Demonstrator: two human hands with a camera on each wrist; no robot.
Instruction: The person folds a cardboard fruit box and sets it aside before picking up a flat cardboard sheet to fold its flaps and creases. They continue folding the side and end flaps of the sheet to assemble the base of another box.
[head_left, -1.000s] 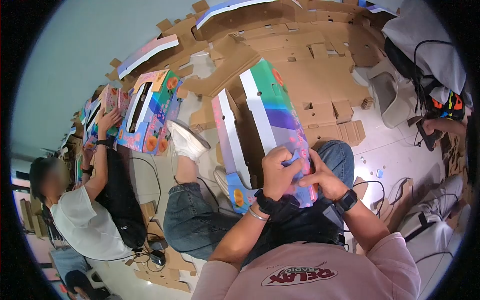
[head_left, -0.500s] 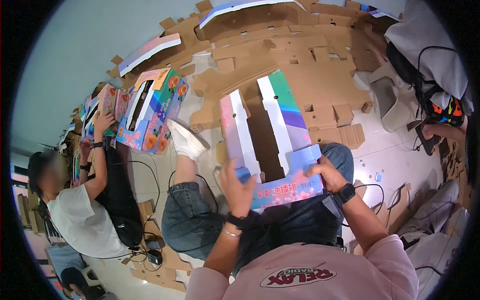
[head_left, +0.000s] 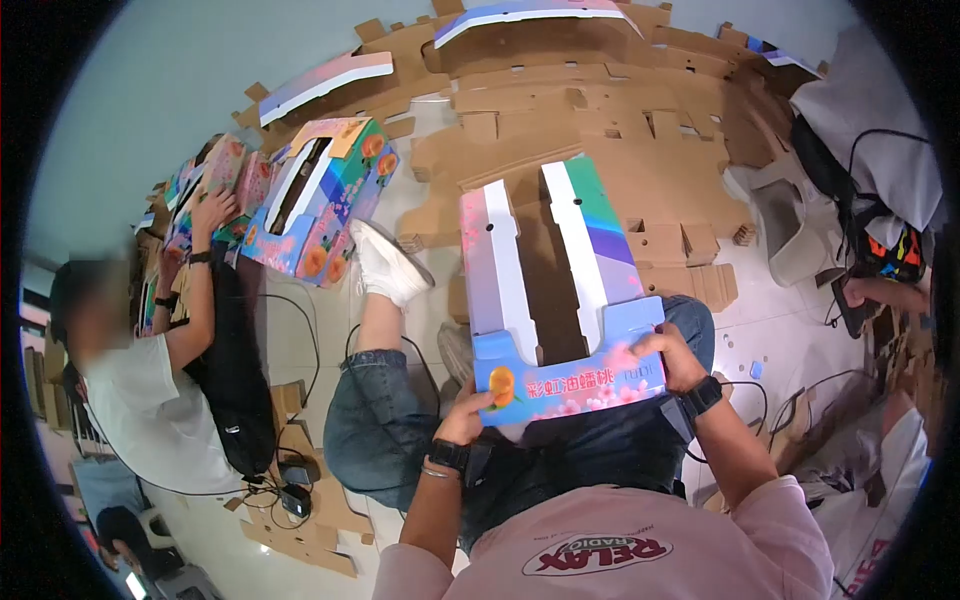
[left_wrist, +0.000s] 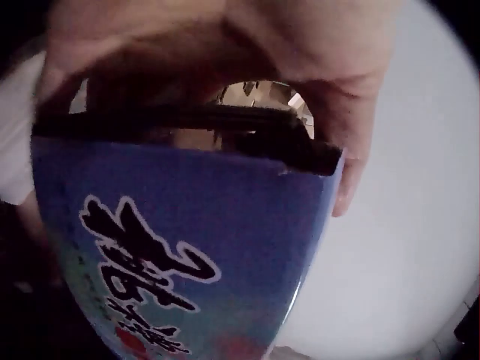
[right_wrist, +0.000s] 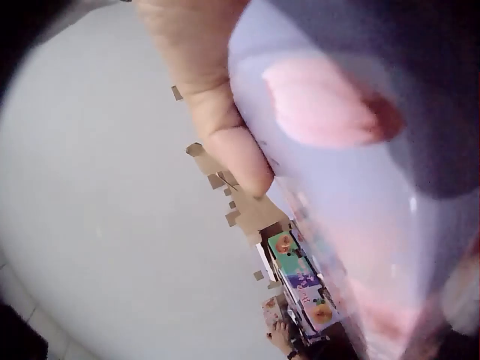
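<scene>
A printed cardboard fruit box [head_left: 570,392] lies over the lap in the head view, its long opening lined by white flaps [head_left: 572,270]. Its near end carries a blue panel with red lettering, blossoms and a peach. My left hand [head_left: 465,416] holds the near left corner, thumb at the panel's edge. At the near right corner, my right hand [head_left: 676,358] grips the box with its thumb on top. The left wrist view shows the left hand [left_wrist: 225,41] spanning the edge of a blue lettered side [left_wrist: 225,195]. In the right wrist view the right thumb lies along the box.
Flattened brown cardboard [head_left: 570,120] covers the floor ahead. A similar finished box [head_left: 320,200] stands at the left, near a seated person [head_left: 160,410] handling other boxes. Cables [head_left: 310,330] run over the floor. A white stool [head_left: 785,215] stands at the right.
The hands first worked together at the near right corner. The left hand then moved left to the near left corner, and the near panel now lies flat across the end.
</scene>
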